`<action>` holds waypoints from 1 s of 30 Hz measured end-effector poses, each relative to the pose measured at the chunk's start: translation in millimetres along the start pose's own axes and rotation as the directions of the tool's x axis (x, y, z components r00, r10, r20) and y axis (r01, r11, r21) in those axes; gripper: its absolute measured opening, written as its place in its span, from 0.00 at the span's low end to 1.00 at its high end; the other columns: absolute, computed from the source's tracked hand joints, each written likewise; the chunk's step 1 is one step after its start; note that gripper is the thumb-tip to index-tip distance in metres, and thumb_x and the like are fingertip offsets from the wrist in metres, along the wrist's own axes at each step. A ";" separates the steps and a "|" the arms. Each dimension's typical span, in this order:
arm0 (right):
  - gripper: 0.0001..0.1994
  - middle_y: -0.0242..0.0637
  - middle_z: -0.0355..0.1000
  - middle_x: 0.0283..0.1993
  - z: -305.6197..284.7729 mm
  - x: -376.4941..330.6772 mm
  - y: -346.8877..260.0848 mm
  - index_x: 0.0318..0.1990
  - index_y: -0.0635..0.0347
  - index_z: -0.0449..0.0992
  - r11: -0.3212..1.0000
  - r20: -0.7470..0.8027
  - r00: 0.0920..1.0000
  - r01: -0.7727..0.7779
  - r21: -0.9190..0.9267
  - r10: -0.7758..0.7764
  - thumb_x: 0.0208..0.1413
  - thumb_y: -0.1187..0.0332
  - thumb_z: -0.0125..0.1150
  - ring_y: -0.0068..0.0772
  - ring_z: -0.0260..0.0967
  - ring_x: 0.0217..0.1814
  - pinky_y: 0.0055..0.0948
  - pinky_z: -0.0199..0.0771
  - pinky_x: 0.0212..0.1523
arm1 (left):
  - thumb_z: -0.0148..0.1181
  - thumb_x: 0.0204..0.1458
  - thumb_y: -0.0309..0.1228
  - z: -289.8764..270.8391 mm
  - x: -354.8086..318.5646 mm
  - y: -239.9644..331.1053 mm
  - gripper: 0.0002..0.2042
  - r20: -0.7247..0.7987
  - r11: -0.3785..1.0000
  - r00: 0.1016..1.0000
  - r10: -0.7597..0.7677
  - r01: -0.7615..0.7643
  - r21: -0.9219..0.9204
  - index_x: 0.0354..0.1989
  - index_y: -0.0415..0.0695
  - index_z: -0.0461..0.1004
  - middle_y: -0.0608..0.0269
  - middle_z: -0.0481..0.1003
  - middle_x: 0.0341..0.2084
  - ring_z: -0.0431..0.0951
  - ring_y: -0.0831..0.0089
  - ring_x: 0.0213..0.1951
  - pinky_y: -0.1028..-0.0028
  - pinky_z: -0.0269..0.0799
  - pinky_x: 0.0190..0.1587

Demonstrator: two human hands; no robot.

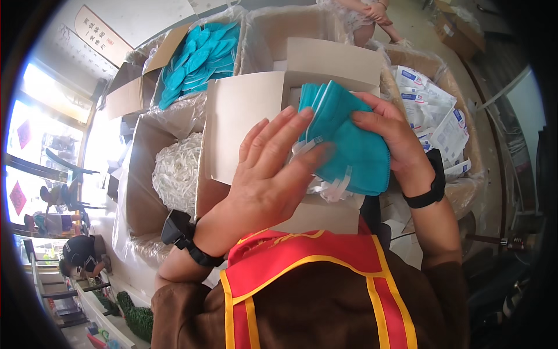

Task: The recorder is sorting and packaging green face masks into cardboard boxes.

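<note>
Wearing a red apron (314, 253) with yellow edging over a brown shirt (325, 308), the person looks down on both hands, a black band (430, 186) on the right wrist, a black strap with a boxy piece (177, 228) on the left. Right hand (401, 139) clamped on the right side of a stack of blue-green masks (356, 152), thumb across the face. Left hand (268, 166) spread, fingers long and unbent at the stack's left edge, thumb blurred; cannot tell how firmly it touches. White loops (337, 187) hang off the stack's lower part. Masks are up in the air, above an open carton (241, 119) with pale flaps raised. Left of the carton, a plastic-lined box (145, 195) with a tangle of white strips (177, 171). To the right, another lined box (414, 56) of white packets (427, 110). Farther, upper left: loose blue-green masks (200, 58) heaped in a box. Beyond, at the top edge, a second person (372, 11), arms and legs partly seen; far left, another person (84, 254) bent over.
</note>
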State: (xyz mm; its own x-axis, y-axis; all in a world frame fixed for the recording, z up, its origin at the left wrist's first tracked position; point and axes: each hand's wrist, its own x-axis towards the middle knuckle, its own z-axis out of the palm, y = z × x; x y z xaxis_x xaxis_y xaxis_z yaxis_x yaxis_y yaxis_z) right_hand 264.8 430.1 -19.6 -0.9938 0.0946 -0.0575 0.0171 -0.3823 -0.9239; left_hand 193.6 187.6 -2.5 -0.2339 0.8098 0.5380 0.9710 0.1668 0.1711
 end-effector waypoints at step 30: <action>0.10 0.35 0.76 0.38 26.1 -62.2 42.5 0.42 0.63 0.77 0.983 0.115 0.993 -0.054 0.178 0.034 0.65 0.65 0.56 0.24 0.74 0.42 0.24 0.72 0.47 | 0.66 0.38 0.29 -7.4 9.6 -10.2 0.15 0.260 0.985 0.950 -0.170 0.168 0.032 0.34 0.40 0.68 0.55 0.70 0.30 0.74 0.53 0.36 0.58 0.72 0.34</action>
State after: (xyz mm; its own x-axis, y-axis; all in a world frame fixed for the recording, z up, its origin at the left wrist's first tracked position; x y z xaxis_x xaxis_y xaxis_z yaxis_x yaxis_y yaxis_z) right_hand 324.5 383.9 -45.4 -0.9987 -0.0246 -0.0453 0.0514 -0.5444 -0.8372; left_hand 181.0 189.5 7.0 -0.3750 0.8876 0.2675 0.9190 0.3182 0.2326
